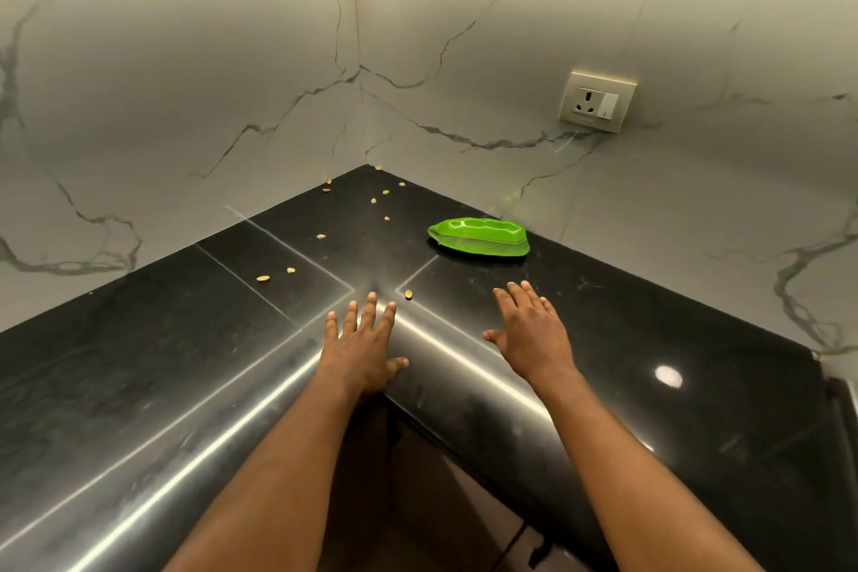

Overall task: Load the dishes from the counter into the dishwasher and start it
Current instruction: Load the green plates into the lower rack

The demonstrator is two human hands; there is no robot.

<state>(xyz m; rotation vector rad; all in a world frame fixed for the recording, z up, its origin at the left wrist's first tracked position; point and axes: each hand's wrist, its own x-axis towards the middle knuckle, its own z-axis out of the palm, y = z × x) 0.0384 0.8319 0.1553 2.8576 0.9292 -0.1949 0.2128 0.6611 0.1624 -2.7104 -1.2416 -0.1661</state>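
Note:
A green leaf-shaped dish (478, 238) lies on the black corner counter (185, 348), close to the right wall. My left hand (364, 344) is stretched out flat over the counter's inner corner, fingers straight, holding nothing. My right hand (531, 330) is also flat with spread fingers, a short way in front of the green dish and apart from it. No dishwasher shows in the view.
Several small yellow-brown seeds (263, 278) are scattered over the counter toward the back corner. A wall socket with a switch (596, 101) sits on the marble wall at the right. Dark cabinet fronts (418, 478) lie below the counter's edge between my arms.

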